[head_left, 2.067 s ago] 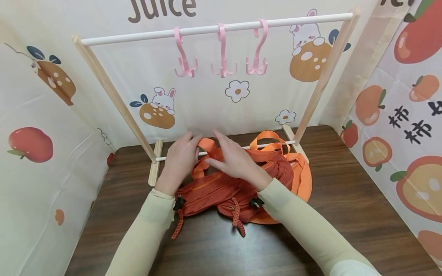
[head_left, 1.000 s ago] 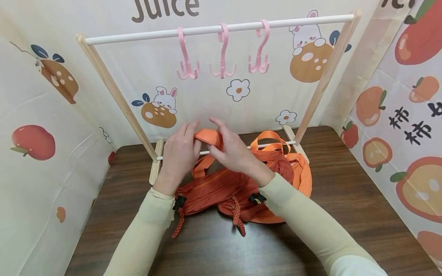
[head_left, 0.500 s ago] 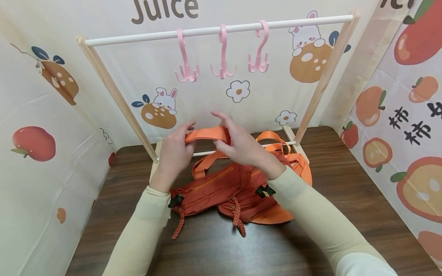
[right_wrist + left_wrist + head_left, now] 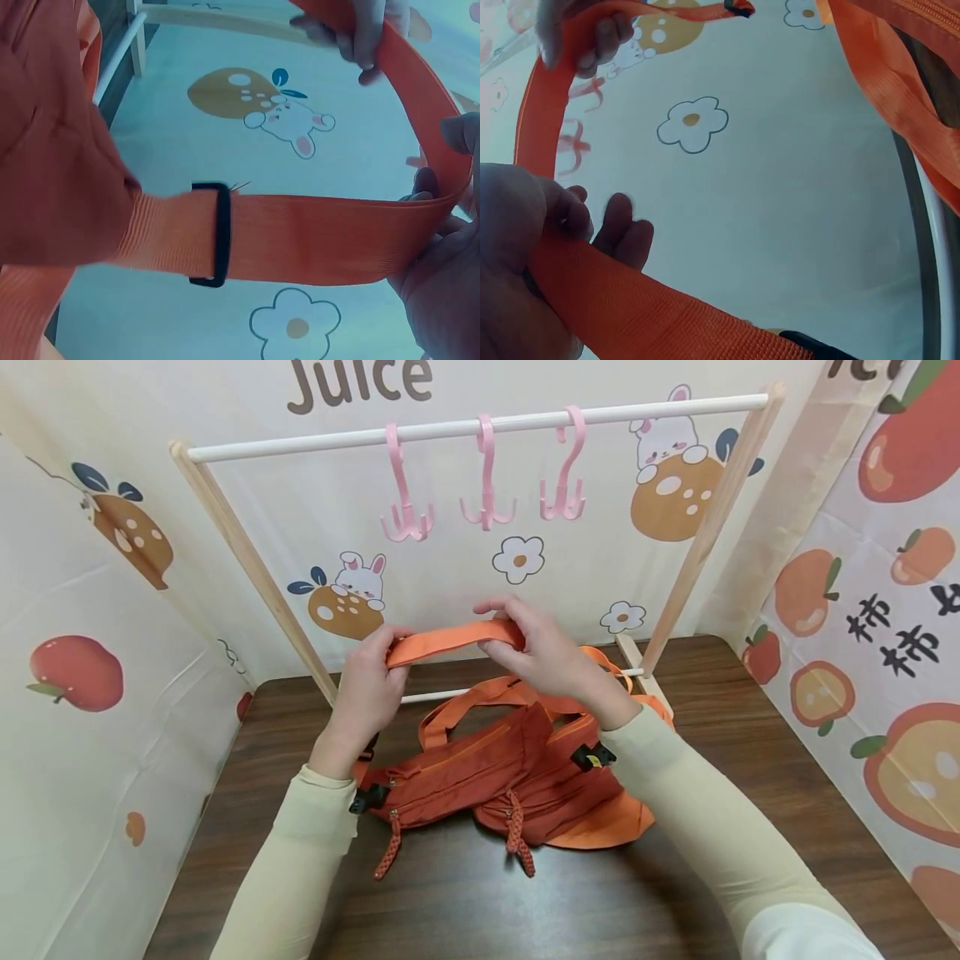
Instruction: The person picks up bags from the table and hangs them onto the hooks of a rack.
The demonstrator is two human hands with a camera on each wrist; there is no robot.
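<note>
A rust-red fabric bag with orange trim lies on the table, its braided zipper pulls hanging toward the front. Above it, an orange strap is stretched between two hands. My left hand pinches the strap at its left end, thumb below. At the right end my right hand grips it between thumb and curled fingers. In the right wrist view a black slider buckle sits on the strap close to the bag. Black clips show beside both sides of the bag. A second orange webbing loop lies behind it.
Behind the bag stands a wooden rack with a white top bar. Three pink hooks hang from it. A lower white bar crosses near the tabletop. Printed cloth walls enclose the table.
Both hands have risen and spread apart, lifting the strap and drawing it out wider between them. The black clips have shifted outward, and the bag's right part has been pulled slightly.
</note>
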